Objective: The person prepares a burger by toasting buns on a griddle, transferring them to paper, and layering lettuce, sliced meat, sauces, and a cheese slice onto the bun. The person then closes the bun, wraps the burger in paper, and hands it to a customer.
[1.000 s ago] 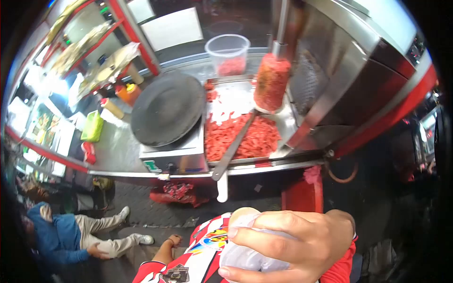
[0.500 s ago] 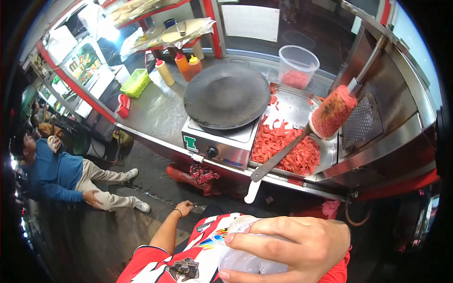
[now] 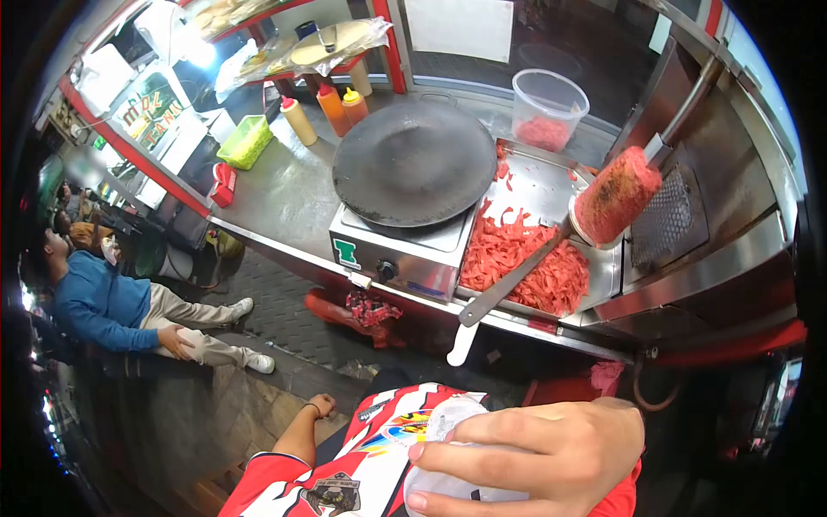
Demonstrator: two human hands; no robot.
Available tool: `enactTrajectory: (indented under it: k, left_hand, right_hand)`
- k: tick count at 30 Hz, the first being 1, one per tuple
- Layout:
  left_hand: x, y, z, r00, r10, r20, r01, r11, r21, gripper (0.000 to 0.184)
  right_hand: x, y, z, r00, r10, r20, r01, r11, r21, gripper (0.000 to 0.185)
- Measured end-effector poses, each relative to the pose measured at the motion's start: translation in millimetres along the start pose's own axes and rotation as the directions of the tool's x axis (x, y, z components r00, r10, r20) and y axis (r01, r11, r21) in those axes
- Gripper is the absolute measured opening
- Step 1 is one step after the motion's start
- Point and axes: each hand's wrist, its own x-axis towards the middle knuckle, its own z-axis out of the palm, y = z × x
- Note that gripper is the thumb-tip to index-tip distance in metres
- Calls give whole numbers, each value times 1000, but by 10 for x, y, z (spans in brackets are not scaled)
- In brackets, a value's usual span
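Close to the camera, in front of my chest, my right hand (image 3: 543, 452) is wrapped round a translucent plastic cup (image 3: 444, 420); the fingers hide much of it. My left hand (image 3: 321, 405) hangs low beside my body, loosely curled and small in view, with nothing visible in it. Ahead of me a long knife (image 3: 517, 283) lies across the metal tray, its white handle sticking out over the counter's front edge. Red sliced meat (image 3: 525, 267) fills the tray's front part. A vertical spit of reddish meat (image 3: 616, 196) stands tilted above the tray's right side.
A round black griddle (image 3: 413, 164) sits on a burner left of the tray. Behind are a clear tub (image 3: 550, 112), squeeze bottles (image 3: 331, 108) and a green basket (image 3: 245, 142). A person in blue (image 3: 108, 297) sits at left, holding food.
The view has shifted slightly, so the counter sits a little higher. My left hand appears lower and further left. My right hand still holds the cup near my chest.
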Motion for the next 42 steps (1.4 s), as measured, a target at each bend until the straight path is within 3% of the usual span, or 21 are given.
enactTrajectory:
  k: [2, 4, 6, 14, 18, 22, 24, 28, 31, 34, 37, 38, 41, 42]
  left_hand:
    - [69, 26, 5, 1000, 12, -8, -12, 1000, -24, 27]
    - [95, 119, -23, 1000, 21, -14, -21, 1000, 4, 29]
    - [116, 324, -61, 991, 126, -47, -125, 992, 25, 31]
    - [-46, 1011, -257, 882, 436, -178, -419, 899, 124, 38]
    - [-270, 954, -288, 927, 346, -144, -350, 937, -9, 37]
    - [-227, 375, -99, 944, 271, -189, -279, 960, -13, 36]
    - [122, -253, 175, 969, 210, -131, -220, 973, -70, 38]
    - [-81, -652, 214, 1000, 7, -14, -7, 1000, -2, 40]
    - [-49, -911, 159, 988, -108, 108, 121, 986, -114, 40]
    - [120, -1079, -3, 1000, -16, 11, 17, 997, -78, 38]
    - [245, -1110, -181, 988, 82, -128, -109, 969, -223, 35]
    - [232, -1104, -229, 969, 131, -210, -170, 969, -181, 33]
    - [174, -1178, -129, 966, 171, -194, -192, 976, -100, 34]
    - [205, -1255, -65, 982, 174, -77, -178, 983, -45, 37]
  right_hand:
    - [34, -7, -78, 996, -23, 91, 25, 1000, -15, 31]
    - [-87, 31, 151, 988, -77, -130, 71, 996, -52, 31]
    - [-112, 23, 237, 962, -103, -252, 89, 994, -65, 32]
    - [145, 55, 223, 977, -63, -203, 96, 983, 154, 35]
    - [327, 210, 369, 975, -140, -172, 176, 961, 212, 37]
    - [554, 374, 584, 979, -163, -126, 198, 910, 364, 39]
    - [717, 449, 713, 976, -192, -102, 217, 878, 427, 41]
    - [1089, 569, 1019, 962, -269, -52, 260, 840, 477, 45]
    - [1424, 648, 1297, 959, -283, -30, 253, 800, 544, 46]
    - [1798, 708, 1537, 952, -307, -8, 257, 780, 571, 43]
    - [2130, 763, 1770, 940, -340, -15, 287, 767, 574, 37]
    - [2210, 778, 1857, 936, -351, -29, 302, 757, 580, 36]
    - [2372, 826, 2088, 930, -361, -68, 330, 741, 584, 35]
    - [2408, 835, 2121, 930, -362, -59, 326, 744, 583, 35]
